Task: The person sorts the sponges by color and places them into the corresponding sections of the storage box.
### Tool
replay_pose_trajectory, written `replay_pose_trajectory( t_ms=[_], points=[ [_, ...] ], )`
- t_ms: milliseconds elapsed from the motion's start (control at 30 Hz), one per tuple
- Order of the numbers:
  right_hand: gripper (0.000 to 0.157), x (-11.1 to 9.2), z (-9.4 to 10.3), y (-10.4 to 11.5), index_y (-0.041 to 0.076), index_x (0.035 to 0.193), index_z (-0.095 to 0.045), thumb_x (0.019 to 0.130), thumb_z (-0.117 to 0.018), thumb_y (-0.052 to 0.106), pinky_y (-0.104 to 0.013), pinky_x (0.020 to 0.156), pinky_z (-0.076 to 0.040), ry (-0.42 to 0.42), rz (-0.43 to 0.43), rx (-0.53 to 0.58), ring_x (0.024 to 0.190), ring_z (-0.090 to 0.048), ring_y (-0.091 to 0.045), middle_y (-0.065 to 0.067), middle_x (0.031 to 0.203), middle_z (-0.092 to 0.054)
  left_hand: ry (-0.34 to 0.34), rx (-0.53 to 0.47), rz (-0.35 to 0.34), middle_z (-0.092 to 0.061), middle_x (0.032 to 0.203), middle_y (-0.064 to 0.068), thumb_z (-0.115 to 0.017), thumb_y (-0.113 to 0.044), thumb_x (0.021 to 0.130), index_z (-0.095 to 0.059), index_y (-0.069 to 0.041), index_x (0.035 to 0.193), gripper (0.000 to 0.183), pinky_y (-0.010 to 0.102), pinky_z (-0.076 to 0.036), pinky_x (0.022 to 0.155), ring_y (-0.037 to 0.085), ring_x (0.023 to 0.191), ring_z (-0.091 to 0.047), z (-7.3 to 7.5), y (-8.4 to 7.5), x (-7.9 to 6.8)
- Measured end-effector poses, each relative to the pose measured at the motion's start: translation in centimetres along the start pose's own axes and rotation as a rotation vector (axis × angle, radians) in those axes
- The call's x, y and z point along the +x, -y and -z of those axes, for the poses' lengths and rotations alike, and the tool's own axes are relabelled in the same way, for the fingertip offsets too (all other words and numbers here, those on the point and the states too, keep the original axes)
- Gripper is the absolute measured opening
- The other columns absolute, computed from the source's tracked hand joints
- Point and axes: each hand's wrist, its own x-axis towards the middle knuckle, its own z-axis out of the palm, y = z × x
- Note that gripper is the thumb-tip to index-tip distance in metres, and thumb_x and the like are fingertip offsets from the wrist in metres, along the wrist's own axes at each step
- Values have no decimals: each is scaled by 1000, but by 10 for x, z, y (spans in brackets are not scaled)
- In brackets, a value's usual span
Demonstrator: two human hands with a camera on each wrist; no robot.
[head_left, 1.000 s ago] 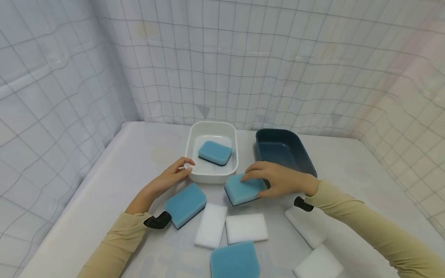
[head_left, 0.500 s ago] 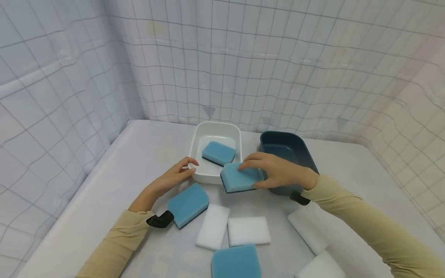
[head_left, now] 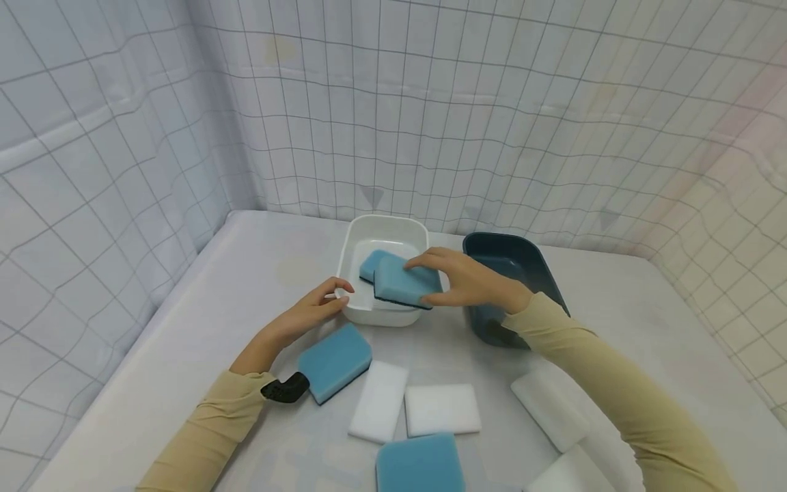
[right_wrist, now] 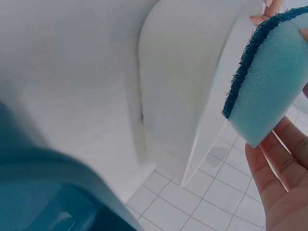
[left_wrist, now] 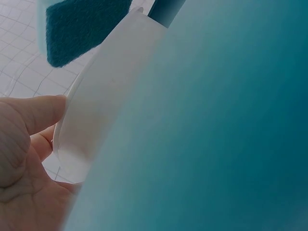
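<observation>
My right hand (head_left: 464,279) holds a light blue sponge (head_left: 402,281) with a dark scouring layer underneath, over the white basin (head_left: 382,318). In the right wrist view the held sponge (right_wrist: 269,82) is tilted at the basin's rim, gripped between fingers and thumb. Another blue sponge (head_left: 370,262) lies inside the basin, partly hidden by the held one. My left hand (head_left: 311,307) pinches the basin's near left rim; in the left wrist view its thumb (left_wrist: 45,113) presses the rim. A blue sponge (head_left: 336,362) beside my left wrist fills much of that view.
A dark blue basin (head_left: 544,277) stands right of the white one, under my right forearm. Two white sponges (head_left: 379,402) (head_left: 443,408) and a blue one (head_left: 421,465) lie in front. More white sponges (head_left: 550,410) lie at the right. Grid-patterned cloth (head_left: 430,123) hangs behind the table.
My right hand has lifted the blue sponge and carried it up and left, from in front of the white basin to over it. The left hand stays at the rim.
</observation>
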Motion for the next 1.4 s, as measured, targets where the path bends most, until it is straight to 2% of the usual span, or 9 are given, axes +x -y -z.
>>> replay_pose_trajectory(
  t_ms=[233, 500, 800, 1100, 1200, 1400],
  points=[
    [48, 16, -2, -8, 10, 124, -55, 81, -69, 25, -36, 92, -47, -12, -55, 51, 110, -56, -18, -7, 123, -59, 5, -6, 17, -38, 127, 13, -42, -39, 97, -38, -17, 127, 38, 39, -36, 93, 31, 121, -45, 0, 3, 3],
    [51, 32, -17, -9, 11, 126, -53, 81, -68, 27, -36, 93, -46, 16, -91, 27, 113, -55, -20, -8, 128, -57, 7, -3, 17, -39, 133, 15, -42, -39, 97, -37, -17, 127, 38, 40, -37, 94, 31, 120, -46, 2, 6, 2],
    [51, 34, -27, -12, 12, 128, -53, 81, -67, 30, -36, 93, -46, 60, -123, 12, 110, -56, -19, -8, 126, -57, 10, -4, 10, -37, 128, 15, -40, -38, 98, -37, -17, 128, 37, 39, -37, 94, 31, 120, -46, 1, 5, 2],
    [52, 34, -33, -13, 15, 127, -53, 80, -67, 33, -36, 91, -47, 116, -169, -19, 106, -57, -18, -7, 122, -60, 8, 5, 10, -37, 132, 15, -40, -38, 98, -37, -18, 128, 36, 43, -37, 96, 33, 122, -45, -1, 2, 1],
    [52, 34, -34, -13, 16, 127, -54, 80, -68, 34, -35, 91, -47, 123, -176, -38, 105, -58, -18, -7, 120, -60, 8, 4, 13, -35, 135, 15, -40, -38, 98, -37, -18, 128, 36, 44, -36, 97, 33, 124, -44, -1, 1, 1],
    [51, 36, -36, -9, 16, 125, -55, 79, -69, 34, -36, 87, -48, 118, -165, -76, 97, -58, -18, -8, 113, -62, 11, 0, 13, -37, 130, 15, -40, -38, 98, -37, -18, 128, 36, 42, -36, 96, 32, 121, -45, -1, 1, 0]
  ],
)
